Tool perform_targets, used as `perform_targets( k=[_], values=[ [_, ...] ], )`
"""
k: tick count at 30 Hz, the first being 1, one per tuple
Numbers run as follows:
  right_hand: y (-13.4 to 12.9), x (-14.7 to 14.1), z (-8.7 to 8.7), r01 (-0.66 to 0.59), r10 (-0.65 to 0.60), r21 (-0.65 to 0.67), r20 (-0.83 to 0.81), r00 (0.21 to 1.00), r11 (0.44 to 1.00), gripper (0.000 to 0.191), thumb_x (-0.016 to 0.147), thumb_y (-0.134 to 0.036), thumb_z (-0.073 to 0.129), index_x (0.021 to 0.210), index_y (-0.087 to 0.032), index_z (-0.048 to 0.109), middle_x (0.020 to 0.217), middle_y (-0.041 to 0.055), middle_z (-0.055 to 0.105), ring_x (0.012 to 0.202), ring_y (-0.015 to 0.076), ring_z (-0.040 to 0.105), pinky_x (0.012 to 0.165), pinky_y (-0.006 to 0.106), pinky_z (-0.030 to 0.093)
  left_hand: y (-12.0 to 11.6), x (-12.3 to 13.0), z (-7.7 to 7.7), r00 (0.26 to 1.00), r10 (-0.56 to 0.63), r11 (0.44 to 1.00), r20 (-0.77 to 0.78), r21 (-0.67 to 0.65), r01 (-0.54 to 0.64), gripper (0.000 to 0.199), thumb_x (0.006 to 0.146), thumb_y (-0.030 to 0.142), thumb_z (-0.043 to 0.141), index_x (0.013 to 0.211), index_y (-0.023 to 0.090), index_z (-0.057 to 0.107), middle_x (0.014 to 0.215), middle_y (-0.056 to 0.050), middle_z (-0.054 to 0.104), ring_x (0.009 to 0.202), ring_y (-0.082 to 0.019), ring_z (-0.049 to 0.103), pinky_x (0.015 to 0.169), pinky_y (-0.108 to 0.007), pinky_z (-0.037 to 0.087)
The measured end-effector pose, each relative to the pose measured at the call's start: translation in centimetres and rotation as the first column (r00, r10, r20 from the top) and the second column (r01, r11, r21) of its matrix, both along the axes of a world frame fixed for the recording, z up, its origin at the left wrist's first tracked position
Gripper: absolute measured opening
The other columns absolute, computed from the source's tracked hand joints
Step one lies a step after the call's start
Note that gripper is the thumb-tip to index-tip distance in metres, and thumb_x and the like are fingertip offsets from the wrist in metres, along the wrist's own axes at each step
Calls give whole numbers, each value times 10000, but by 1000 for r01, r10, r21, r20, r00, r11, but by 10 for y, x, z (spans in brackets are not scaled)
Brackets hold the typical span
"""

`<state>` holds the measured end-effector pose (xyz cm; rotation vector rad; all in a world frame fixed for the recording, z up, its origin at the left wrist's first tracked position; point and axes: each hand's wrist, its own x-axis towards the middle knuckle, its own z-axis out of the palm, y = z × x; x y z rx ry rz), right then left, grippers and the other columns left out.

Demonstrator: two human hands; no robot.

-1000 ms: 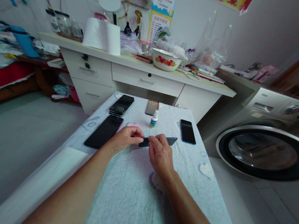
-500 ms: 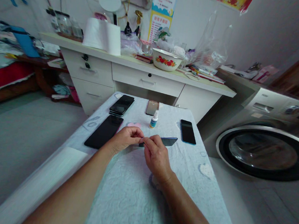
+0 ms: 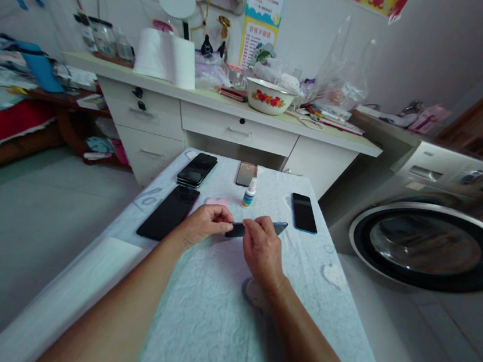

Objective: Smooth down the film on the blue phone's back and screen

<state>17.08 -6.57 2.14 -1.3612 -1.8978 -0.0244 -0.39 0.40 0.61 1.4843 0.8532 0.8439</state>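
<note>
Held phone (image 3: 236, 230): between the two hands above the middle of the table, dark-faced with a blue edge, set on a slant with that edge uppermost.
Long axis: left to right across the table; the right end, pointing toward the phone with the blue rim (image 3: 304, 213), lies slightly farther from the person.
Left hand (image 3: 203, 222): thumb and fingertips closed on the left end of the held phone.
Right hand (image 3: 263, 249): curled over the middle of the held phone, thumb and forefinger at its upper edge; whether they grip the phone or something small cannot be told.
Spray bottle (image 3: 249, 194): upright beyond the held phone, white-topped; its label hides the contents.
Pink piece (image 3: 217, 201): flat, just beyond the left hand.
Tablet (image 3: 169, 214): screen up, slanting from near left to far right, left of the left hand.
Phone stack (image 3: 197, 169): beyond the tablet, slanted likewise.
Enamel bowl (image 3: 268, 98): on the desk (image 3: 239, 124), flower-patterned; contents not discernible.
Clear plastic bag (image 3: 342, 79): right of the bowl, handles upright; contents indistinct.
Lidded jar (image 3: 102, 37): at the desk's left end, dark-topped, its contents unclear.
</note>
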Motion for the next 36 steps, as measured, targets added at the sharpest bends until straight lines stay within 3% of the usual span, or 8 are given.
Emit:
perform_targets(
  k=[5,12,16,26,36],
  values=[
    [0,1,1,32,-32,-6,2,999,999,237,892,-154,426,988,-192,639,897,51,536,787,136,546,711,232,467,1,0,-1,1000,-5,1000,2,8,5,165,701,246,708,796,144,619,662,36,552,629,-94,505,605,-221,388],
    [-2,-9,1,-123,123,-26,-6,992,992,232,903,-156,420,1014,-187,621,884,41,511,766,129,528,711,226,459,-1,2,-1,1000,-3,1000,22,-25,4,211,682,272,733,790,137,613,650,40,544,609,-85,498,573,-208,376],
    [-3,-11,2,-148,148,-24,-7,989,989,242,905,-163,416,1043,-206,610,877,37,511,755,133,522,694,228,457,-1,3,-1,999,-13,999,47,-46,15,234,671,291,742,778,134,605,644,44,536,600,-80,489,564,-201,369],
    [1,1,-1,-39,39,6,-7,999,999,247,880,-147,440,1024,-192,635,896,53,539,767,139,547,699,237,467,-1,1,1,1000,-8,1000,-12,-9,8,168,683,242,708,778,140,614,657,36,549,619,-92,501,598,-220,381],
    [4,22,-1,73,-72,25,-40,997,997,235,840,-124,471,965,-190,659,868,46,552,767,144,558,747,254,474,-1,0,0,1000,-14,1000,22,-11,14,169,697,248,698,797,138,618,683,30,562,642,-94,503,612,-217,368]
  ],
)
